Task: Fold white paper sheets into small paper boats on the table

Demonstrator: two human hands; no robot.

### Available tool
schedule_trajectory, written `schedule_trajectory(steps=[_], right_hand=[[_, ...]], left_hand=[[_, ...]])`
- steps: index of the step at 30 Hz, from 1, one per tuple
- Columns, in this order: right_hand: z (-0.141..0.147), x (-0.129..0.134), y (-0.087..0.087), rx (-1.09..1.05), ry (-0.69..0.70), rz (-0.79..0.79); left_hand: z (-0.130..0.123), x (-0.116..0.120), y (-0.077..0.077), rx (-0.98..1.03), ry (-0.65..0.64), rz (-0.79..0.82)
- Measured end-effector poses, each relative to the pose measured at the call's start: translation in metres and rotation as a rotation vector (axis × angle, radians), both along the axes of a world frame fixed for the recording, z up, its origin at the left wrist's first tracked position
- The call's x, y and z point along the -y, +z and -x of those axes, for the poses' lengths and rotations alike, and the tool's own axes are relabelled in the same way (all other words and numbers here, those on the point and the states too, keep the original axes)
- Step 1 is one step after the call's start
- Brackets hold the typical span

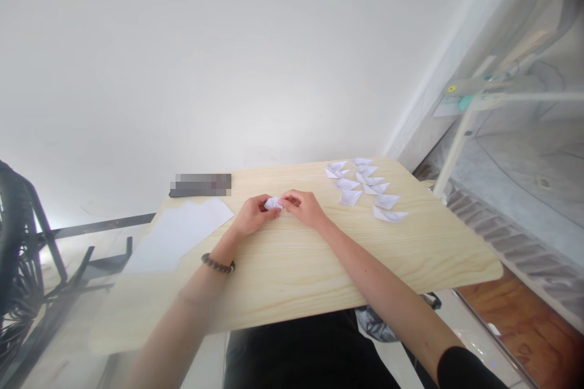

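Observation:
A small folded piece of white paper [272,202] is held just above the middle of the table, between my two hands. My left hand [253,214] pinches its left side, thumb in front. On its right side, the fingertips of my right hand [303,205] are closed on the paper's edge. My fingers cover part of the folds. To the right of my hands, several folded white paper boats [350,196] stand in loose rows on the table.
Flat white paper sheets [182,231] lie at the left of the wooden table [283,279]. Behind them is a dark, partly pixelated object [201,185]. A wall [274,61] rises behind the table. A white metal frame [460,134] stands at the right, a black wheeled thing [18,255] at the left.

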State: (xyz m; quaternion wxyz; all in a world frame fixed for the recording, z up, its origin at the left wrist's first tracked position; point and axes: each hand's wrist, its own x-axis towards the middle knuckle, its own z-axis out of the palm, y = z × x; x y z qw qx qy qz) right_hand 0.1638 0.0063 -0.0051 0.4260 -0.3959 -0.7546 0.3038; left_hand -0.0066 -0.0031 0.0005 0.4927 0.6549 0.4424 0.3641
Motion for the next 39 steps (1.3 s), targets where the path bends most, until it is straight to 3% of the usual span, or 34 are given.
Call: schedule_trajectory(steps=[18,33,39], right_hand=[[0.0010,0.0006,0.0011,0.015,-0.026,-0.104],[-0.0010,-0.0025,-0.0033,-0.058,-0.036,0.032],[-0.0015,-0.0019,-0.0027,-0.077,0.053,0.120]], left_hand=[[-0.0015,0.0017,0.0001,-0.144,0.044,-0.067],[-0.0038,0.0042,0.0007,-0.198,0.012,-0.142],[-0.0016,0.0038,0.0001,-0.219,-0.018,-0.182]])
